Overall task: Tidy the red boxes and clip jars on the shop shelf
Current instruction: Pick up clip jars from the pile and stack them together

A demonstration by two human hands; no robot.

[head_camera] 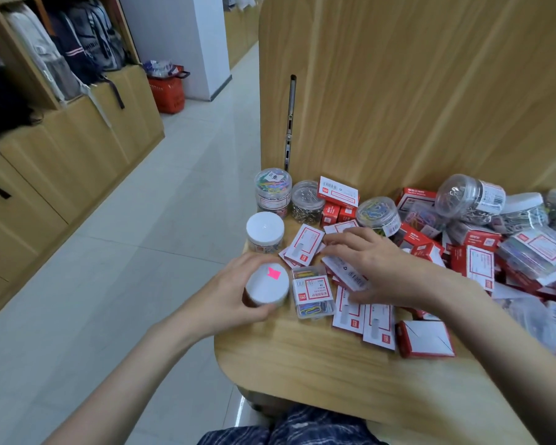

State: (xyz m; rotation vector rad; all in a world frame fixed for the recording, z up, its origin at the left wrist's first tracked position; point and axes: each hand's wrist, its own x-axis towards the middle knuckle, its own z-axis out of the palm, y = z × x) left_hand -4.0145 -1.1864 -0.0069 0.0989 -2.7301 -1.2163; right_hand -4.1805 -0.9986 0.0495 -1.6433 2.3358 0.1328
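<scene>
The left hand (pixel 230 295) wraps the white-lidded jar (pixel 267 288), so the jar's wall and contents are hidden; only the lid and its pink sticker (pixel 274 272) show. Right of that jar, the right hand (pixel 382 268) covers several red-and-white boxes (pixel 347 277), and whether its fingers grip one or merely rest on them cannot be told. Print on the clear clip case (pixel 313 295), just right of the jar, is too small to read. Far right of the jar, the heap of jars and boxes (pixel 527 239) is blurred and cut off by the frame's right edge. Both forearms leave the frame at its bottom edge.
</scene>
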